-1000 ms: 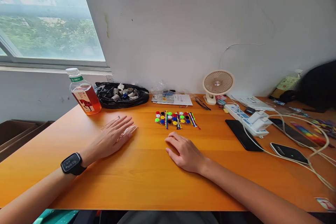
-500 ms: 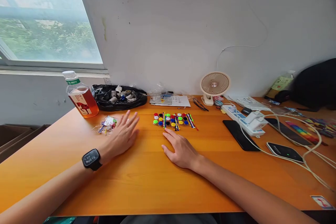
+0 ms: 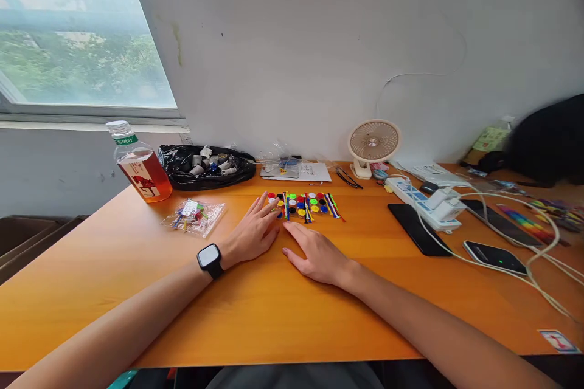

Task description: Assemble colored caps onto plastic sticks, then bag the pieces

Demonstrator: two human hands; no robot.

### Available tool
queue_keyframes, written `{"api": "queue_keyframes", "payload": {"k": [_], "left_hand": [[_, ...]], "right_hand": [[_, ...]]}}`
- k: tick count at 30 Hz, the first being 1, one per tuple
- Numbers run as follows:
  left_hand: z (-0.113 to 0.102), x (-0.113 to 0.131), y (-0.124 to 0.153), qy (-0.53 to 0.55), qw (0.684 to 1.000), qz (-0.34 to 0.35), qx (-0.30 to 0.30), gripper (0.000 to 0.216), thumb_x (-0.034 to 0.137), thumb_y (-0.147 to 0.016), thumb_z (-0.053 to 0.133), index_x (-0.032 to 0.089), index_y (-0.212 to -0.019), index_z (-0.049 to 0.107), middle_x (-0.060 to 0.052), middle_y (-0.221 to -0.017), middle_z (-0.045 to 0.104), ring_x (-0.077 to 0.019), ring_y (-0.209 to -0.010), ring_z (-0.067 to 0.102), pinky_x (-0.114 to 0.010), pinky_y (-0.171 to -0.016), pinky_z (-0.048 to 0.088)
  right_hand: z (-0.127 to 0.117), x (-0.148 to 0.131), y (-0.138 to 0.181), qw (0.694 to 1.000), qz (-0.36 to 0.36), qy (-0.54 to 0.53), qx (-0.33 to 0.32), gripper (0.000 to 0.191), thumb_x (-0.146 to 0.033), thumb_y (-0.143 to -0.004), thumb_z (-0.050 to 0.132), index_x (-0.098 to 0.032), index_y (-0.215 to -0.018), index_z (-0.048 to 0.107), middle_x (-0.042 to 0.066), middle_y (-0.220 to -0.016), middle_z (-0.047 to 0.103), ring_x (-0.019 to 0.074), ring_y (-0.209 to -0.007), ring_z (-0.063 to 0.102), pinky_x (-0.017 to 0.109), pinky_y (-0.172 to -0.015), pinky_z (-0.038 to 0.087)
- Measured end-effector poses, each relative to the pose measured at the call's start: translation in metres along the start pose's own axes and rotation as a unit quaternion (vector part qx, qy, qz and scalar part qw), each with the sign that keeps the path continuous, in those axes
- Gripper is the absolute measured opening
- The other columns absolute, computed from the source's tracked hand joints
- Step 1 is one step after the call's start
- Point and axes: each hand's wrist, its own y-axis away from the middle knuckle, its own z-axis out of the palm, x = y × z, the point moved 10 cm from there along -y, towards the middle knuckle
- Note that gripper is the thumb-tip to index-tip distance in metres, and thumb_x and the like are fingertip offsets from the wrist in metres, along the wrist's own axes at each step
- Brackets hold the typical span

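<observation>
Hands [image 3: 253, 234] by colourful discs [image 3: 301, 212], broad tabletop [image 3: 274, 310] down to near edge [image 3: 274, 362]

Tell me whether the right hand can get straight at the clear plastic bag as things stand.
Probably not in a straight line: the left hand lies between the right hand and the clear plastic bag.

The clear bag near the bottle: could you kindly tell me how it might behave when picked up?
The bag is probably floppy, as its clear film lies creased. It should be light, holding small coloured pieces. Those may shift when it is lifted, as they lie bunched toward one end.
</observation>
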Motion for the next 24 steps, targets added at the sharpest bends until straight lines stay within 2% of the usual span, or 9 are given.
{"api": "queue_keyframes", "payload": {"k": [2, 5, 8, 11, 13, 18, 21, 24], "left_hand": [[-0.005, 0.006, 0.001, 0.015, 1.0, 0.021, 0.001, 0.037, 0.02, -0.1, 0.057, 0.017, -0.136, 0.065, -0.013, -0.157, 0.055, -0.0371, -0.16, 0.025, -0.061, -0.13, 0.031], [-0.011, 0.012, 0.0, 0.042, 0.998, 0.045, 0.015, 0.03, 0.021, -0.1, 0.058, 0.021, -0.127, 0.071, -0.011, -0.136, 0.071, -0.0339, -0.148, 0.046, -0.055, -0.122, 0.044], [-0.009, 0.019, -0.001, 0.075, 0.995, 0.071, 0.007, 0.027, 0.021, -0.101, 0.055, 0.022, -0.122, 0.072, -0.01, -0.117, 0.077, -0.029, -0.124, 0.066, -0.047, -0.109, 0.055], [-0.005, 0.022, -0.002, 0.108, 0.992, 0.069, -0.015, 0.028, 0.021, -0.102, 0.054, 0.023, -0.124, 0.072, -0.009, -0.113, 0.077, -0.0249, -0.108, 0.072, -0.04, -0.098, 0.059], [-0.005, 0.022, -0.001, 0.12, 0.991, 0.06, -0.021, 0.029, 0.022, -0.102, 0.055, 0.024, -0.126, 0.071, -0.009, -0.117, 0.076, -0.0242, -0.108, 0.072, -0.038, -0.098, 0.059], [-0.005, 0.025, -0.001, 0.133, 0.989, 0.062, -0.028, 0.032, 0.021, -0.104, 0.053, 0.025, -0.132, 0.068, -0.008, -0.127, 0.074, -0.0239, -0.121, 0.069, -0.039, -0.107, 0.056], [-0.003, 0.025, 0.0, 0.125, 0.989, 0.078, -0.026, 0.034, 0.021, -0.104, 0.054, 0.025, -0.136, 0.066, -0.008, -0.135, 0.072, -0.0252, -0.131, 0.064, -0.043, -0.117, 0.051], [-0.001, 0.023, 0.0, 0.124, 0.989, 0.075, -0.03, 0.035, 0.021, -0.104, 0.054, 0.024, -0.135, 0.067, -0.008, -0.137, 0.071, -0.0249, -0.132, 0.063, -0.042, -0.117, 0.05]], "right_hand": [[-0.002, -0.004, 0.002, 1.0, -0.009, -0.009, -0.003, 0.056, -0.033, -0.102, 0.058, -0.011, -0.153, 0.049, 0.021, -0.153, 0.057, 0.0325, -0.14, 0.058, 0.05, -0.119, 0.048], [-0.007, -0.007, 0.006, 0.999, -0.008, -0.032, 0.01, 0.051, -0.031, -0.101, 0.061, -0.015, -0.149, 0.053, 0.018, -0.144, 0.064, 0.0306, -0.131, 0.064, 0.047, -0.112, 0.053], [-0.016, -0.004, 0.009, 0.996, 0.015, -0.078, 0.051, 0.037, -0.03, -0.1, 0.063, -0.018, -0.135, 0.061, 0.011, -0.119, 0.074, 0.0249, -0.104, 0.073, 0.039, -0.096, 0.059], [-0.026, 0.006, 0.008, 0.99, 0.043, -0.094, 0.095, 0.023, -0.029, -0.101, 0.061, -0.02, -0.122, 0.067, 0.007, -0.101, 0.075, 0.0193, -0.081, 0.07, 0.033, -0.08, 0.058], [-0.028, 0.011, 0.006, 0.991, 0.044, -0.08, 0.098, 0.021, -0.026, -0.101, 0.061, -0.021, -0.12, 0.069, 0.007, -0.106, 0.073, 0.0198, -0.086, 0.07, 0.033, -0.081, 0.057], [-0.024, 0.016, 0.001, 0.997, 0.027, -0.049, 0.057, 0.025, -0.021, -0.098, 0.064, -0.022, -0.122, 0.072, 0.009, -0.12, 0.07, 0.0225, -0.104, 0.07, 0.036, -0.096, 0.055], [-0.023, 0.015, 0.0, 0.998, 0.022, -0.043, 0.048, 0.02, -0.019, -0.098, 0.064, -0.021, -0.115, 0.074, 0.009, -0.119, 0.07, 0.0224, -0.105, 0.07, 0.035, -0.097, 0.055], [-0.023, 0.015, -0.001, 0.998, 0.026, -0.038, 0.043, 0.015, -0.017, -0.098, 0.063, -0.02, -0.106, 0.075, 0.008, -0.111, 0.072, 0.0213, -0.101, 0.07, 0.033, -0.093, 0.054]]}}
